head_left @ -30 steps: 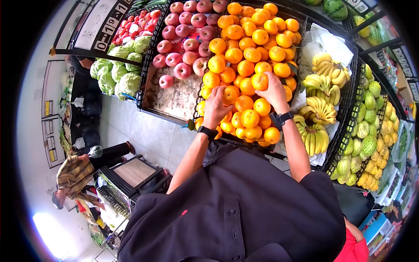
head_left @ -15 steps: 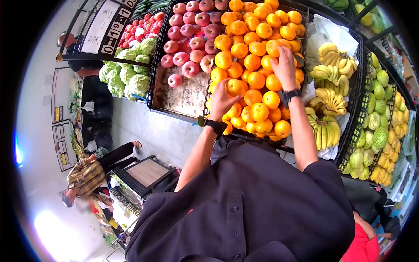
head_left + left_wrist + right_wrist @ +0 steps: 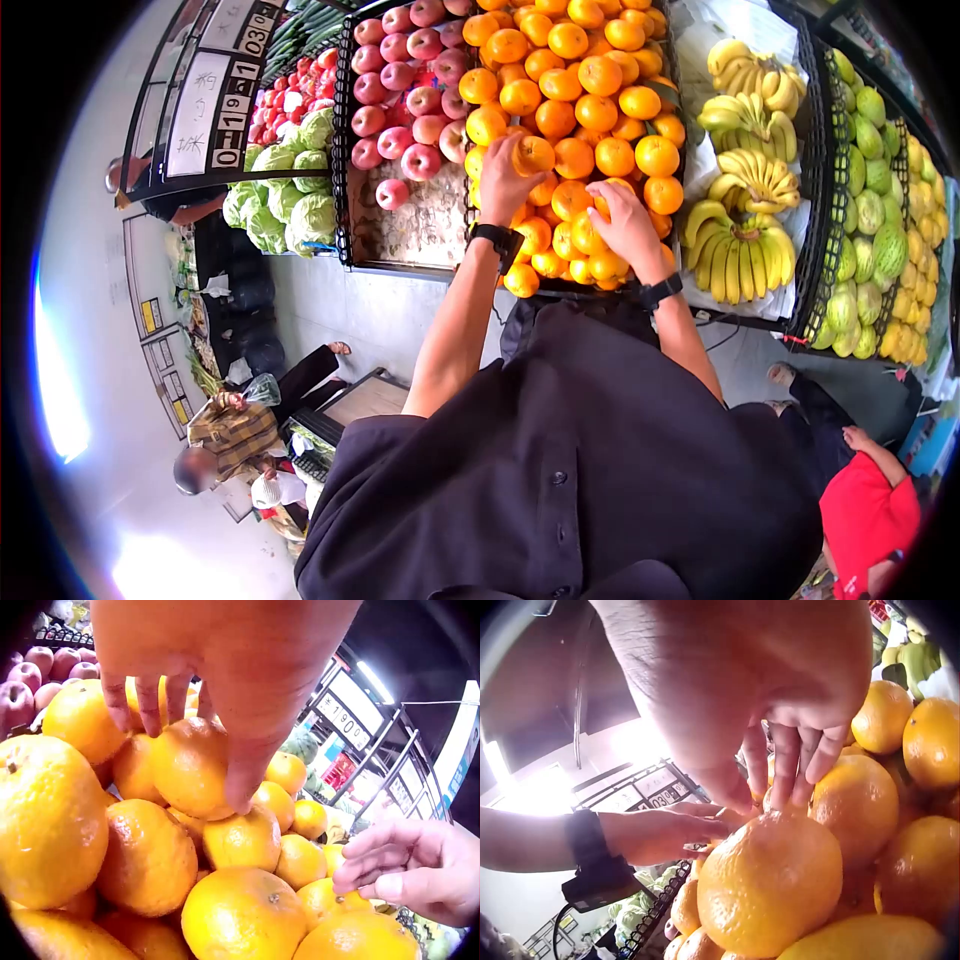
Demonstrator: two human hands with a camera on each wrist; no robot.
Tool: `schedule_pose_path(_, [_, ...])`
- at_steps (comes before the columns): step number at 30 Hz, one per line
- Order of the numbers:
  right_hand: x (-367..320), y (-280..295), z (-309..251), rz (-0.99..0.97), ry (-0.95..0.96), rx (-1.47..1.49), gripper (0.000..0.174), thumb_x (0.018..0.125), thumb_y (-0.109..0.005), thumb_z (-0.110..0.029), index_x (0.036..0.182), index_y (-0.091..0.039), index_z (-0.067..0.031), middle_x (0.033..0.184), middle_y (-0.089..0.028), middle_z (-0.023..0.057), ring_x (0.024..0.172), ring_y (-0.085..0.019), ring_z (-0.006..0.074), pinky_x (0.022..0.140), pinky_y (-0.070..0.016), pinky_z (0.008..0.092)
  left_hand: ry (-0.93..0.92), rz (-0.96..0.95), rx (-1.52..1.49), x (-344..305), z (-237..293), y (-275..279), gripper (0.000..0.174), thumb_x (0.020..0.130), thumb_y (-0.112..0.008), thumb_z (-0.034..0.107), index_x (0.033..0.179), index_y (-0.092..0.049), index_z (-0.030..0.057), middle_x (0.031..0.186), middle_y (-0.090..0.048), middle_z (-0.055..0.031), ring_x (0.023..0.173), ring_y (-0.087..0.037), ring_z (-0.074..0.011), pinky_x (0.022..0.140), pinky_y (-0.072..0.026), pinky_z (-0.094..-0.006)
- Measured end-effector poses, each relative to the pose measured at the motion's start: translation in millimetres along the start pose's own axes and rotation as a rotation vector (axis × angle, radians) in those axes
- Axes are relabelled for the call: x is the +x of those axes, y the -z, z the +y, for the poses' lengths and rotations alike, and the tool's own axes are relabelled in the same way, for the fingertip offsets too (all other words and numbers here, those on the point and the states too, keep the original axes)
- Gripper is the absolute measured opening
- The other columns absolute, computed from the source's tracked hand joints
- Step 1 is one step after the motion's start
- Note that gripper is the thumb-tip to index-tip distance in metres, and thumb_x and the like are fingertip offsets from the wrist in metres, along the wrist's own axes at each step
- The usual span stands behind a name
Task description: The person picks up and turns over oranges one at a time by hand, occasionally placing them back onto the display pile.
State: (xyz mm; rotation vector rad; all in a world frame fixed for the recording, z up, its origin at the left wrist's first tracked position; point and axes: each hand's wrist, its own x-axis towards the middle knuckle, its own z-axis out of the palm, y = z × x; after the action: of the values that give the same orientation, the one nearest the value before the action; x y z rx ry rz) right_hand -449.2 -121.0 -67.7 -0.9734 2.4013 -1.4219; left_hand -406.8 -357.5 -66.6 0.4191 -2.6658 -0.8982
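My left hand (image 3: 508,185) grips an orange (image 3: 191,769) on the pile, thumb on one side and fingers on the other. In the left wrist view the palm hides part of its top. My right hand (image 3: 628,230) is over the near right part of the pile, its fingers loosely bent. The right wrist view has these fingertips right at the top of a large orange (image 3: 771,881), with the thumb partly hidden behind the palm. More oranges (image 3: 596,112) are heaped around both hands, and each wrist wears a black strapped device (image 3: 497,240).
Red apples (image 3: 422,160) lie left of the oranges, with cabbages (image 3: 290,205) beyond them. Bananas (image 3: 745,255) on white paper and green melons (image 3: 868,235) are at the right. Black crate walls (image 3: 815,170) divide the fruit. A person in red (image 3: 870,515) is at lower right.
My right hand has come back from an orange higher up the heap to the near side. My left hand has moved farther up the heap and holds an orange there. The head view has shifted.
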Motion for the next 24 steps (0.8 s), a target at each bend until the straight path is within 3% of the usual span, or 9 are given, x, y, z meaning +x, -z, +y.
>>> schedule_pose_path(2, [1, 4, 1, -0.043, 0.012, -0.006, 0.027, 0.086, -0.067, -0.009, 0.112, -0.060, -0.0039, 0.106, -0.065, 0.0173, 0.104, -0.062, 0.0381, 0.091, -0.0508, 0.0444, 0.069, 0.072, -0.029, -10, 2, 6, 0.071, 0.066, -0.092, 0.025, 0.127, -0.061, 0.0032, 0.122, -0.063, -0.0176, 0.114, -0.061, -0.0349, 0.099, -0.0496, -0.0415])
schedule_pose_path(3, [0, 6, -2, -0.071, -0.003, -0.015, 0.027, 0.087, -0.067, -0.009, 0.112, -0.060, -0.0039, 0.106, -0.065, 0.0172, 0.104, -0.061, 0.0378, 0.091, -0.0510, 0.0445, 0.129, 0.096, -0.041, -21, 2, 8, 0.059, 0.071, -0.089, 0.022, 0.121, -0.064, 0.0032, 0.116, -0.065, -0.0167, 0.110, -0.063, -0.0341, 0.095, -0.0514, -0.0409])
schedule_pose_path(6, [-8, 2, -3, -0.190, -0.084, -0.009, 0.026, 0.088, -0.065, -0.011, 0.113, -0.061, -0.0032, 0.106, -0.065, 0.0164, 0.105, -0.061, 0.0362, 0.091, -0.0513, 0.0442, 0.114, -0.015, 0.003, -55, -26, 15, 0.039, 0.079, -0.080, 0.018, 0.113, -0.068, 0.0024, 0.115, -0.066, -0.0187, 0.107, -0.064, -0.0354, 0.093, -0.0521, -0.0405])
schedule_pose_path(9, [-18, -4, -2, -0.113, 0.044, -0.072, 0.028, 0.089, -0.065, -0.012, 0.115, -0.061, -0.0027, 0.108, -0.065, 0.0165, 0.107, -0.061, 0.0364, 0.093, -0.0511, 0.0443, 0.162, -0.020, 0.036, -80, -24, 22, 0.058, 0.077, -0.084, 0.024, 0.127, -0.062, 0.0050, 0.123, -0.064, -0.0185, 0.115, -0.060, -0.0370, 0.099, -0.0502, -0.0429])
schedule_pose_path(15, [-36, 2, -18, -0.164, 0.023, -0.053, 0.055, 0.076, -0.078, -0.007, 0.127, -0.058, -0.0045, 0.132, -0.055, 0.0138, 0.124, -0.054, 0.0351, 0.105, -0.0469, 0.0425, 0.217, -0.023, -0.027, -94, -28, 20, 0.074, 0.075, -0.086, 0.021, 0.139, -0.053, 0.0065, 0.129, -0.058, -0.0195, 0.119, -0.058, -0.0388, 0.102, -0.0491, -0.0447])
schedule_pose_path(21, [-37, -2, -16, -0.164, 0.018, -0.085, 0.068, 0.070, -0.081, -0.003, 0.132, -0.055, -0.0069, 0.135, -0.053, 0.0135, 0.125, -0.053, 0.0360, 0.107, -0.0454, 0.0427, 0.246, 0.016, -0.038, -89, -29, 20, 0.072, 0.070, -0.088, 0.025, 0.132, -0.056, 0.0039, 0.120, -0.059, -0.0233, 0.114, -0.058, -0.0418, 0.098, -0.0493, -0.0462])
schedule_pose_path(24, [-38, -1, -17, -0.165, 0.017, -0.075, 0.067, 0.069, -0.081, -0.002, 0.132, -0.055, -0.0068, 0.135, -0.053, 0.0134, 0.125, -0.053, 0.0362, 0.107, -0.0455, 0.0429, 0.311, 0.164, -0.057, -101, -38, 27, 0.071, 0.069, -0.088, 0.021, 0.129, -0.056, 0.0015, 0.117, -0.061, -0.0216, 0.111, -0.058, -0.0395, 0.098, -0.0483, -0.0448])
